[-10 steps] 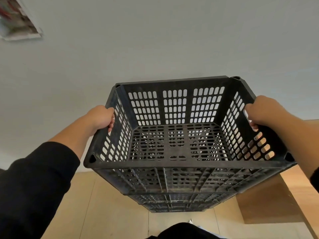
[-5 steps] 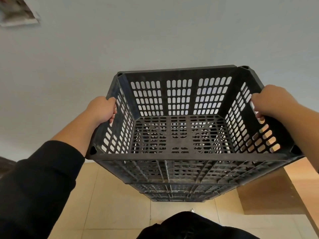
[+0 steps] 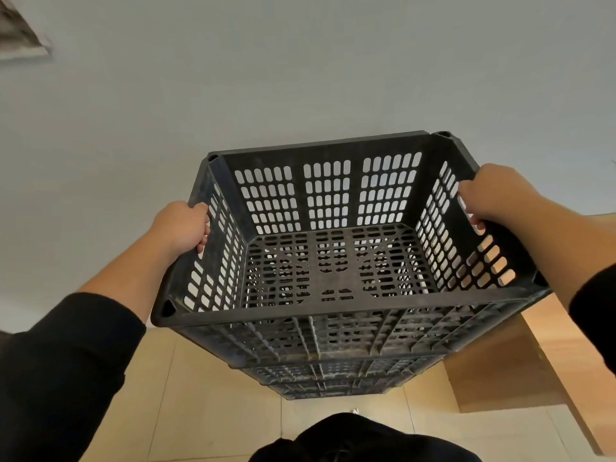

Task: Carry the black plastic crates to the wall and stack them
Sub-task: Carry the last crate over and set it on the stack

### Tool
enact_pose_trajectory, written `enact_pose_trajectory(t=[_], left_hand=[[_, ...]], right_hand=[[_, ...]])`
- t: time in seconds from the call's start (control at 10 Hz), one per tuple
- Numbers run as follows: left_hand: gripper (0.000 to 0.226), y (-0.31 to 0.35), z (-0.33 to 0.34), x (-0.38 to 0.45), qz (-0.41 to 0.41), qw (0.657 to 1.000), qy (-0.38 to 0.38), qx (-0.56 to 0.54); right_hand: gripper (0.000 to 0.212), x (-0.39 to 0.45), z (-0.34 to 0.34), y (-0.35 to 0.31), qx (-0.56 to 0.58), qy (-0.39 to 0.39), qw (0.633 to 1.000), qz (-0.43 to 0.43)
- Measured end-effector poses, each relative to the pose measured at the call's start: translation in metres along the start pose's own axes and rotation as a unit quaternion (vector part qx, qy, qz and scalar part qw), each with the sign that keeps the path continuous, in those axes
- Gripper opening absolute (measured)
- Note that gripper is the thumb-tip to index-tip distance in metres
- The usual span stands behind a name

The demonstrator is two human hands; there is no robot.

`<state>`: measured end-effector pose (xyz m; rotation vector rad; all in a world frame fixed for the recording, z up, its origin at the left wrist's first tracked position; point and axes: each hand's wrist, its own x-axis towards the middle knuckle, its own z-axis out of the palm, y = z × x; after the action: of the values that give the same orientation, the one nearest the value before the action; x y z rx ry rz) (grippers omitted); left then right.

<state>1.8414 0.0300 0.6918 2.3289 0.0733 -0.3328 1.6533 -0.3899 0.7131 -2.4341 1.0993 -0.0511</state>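
A black slotted plastic crate (image 3: 336, 308) fills the middle of the view, open side up and empty. My left hand (image 3: 183, 228) grips its left rim and my right hand (image 3: 493, 195) grips its right rim. The crate sits over a stack of more black crates (image 3: 330, 381), whose edges show just beneath its near side. The far side of the crate is close to the pale grey wall (image 3: 300, 78). Whether the held crate rests on the stack or hangs just above it I cannot tell.
A light wooden piece of furniture (image 3: 520, 368) stands right of the stack against the wall. Beige floor tiles (image 3: 186, 395) lie below. A picture corner (image 3: 20, 38) hangs top left on the wall. My dark-clothed body (image 3: 363, 441) shows at the bottom.
The crate and both hands shifted slightly lower and rightward in the view over the stack; both grips stay the same.
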Motion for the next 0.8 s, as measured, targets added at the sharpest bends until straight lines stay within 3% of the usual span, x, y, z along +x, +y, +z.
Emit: enact_pose_trajectory(t=[0.3,0.5,0.8], left_hand=[[0.036,0.005,0.002,-0.003,-0.003,1.0,0.014,0.026],[0.039,0.003,0.002,0.0,0.008,0.999,0.015,0.042],[0.043,0.003,0.002,-0.005,0.014,0.998,0.018,0.055]], right_hand=[[0.018,-0.012,0.002,0.005,-0.066,0.017,0.998,-0.01],[0.026,-0.008,0.0,0.001,-0.025,-0.001,1.0,-0.001],[0.015,-0.022,-0.001,0.002,0.011,-0.005,0.999,0.03]])
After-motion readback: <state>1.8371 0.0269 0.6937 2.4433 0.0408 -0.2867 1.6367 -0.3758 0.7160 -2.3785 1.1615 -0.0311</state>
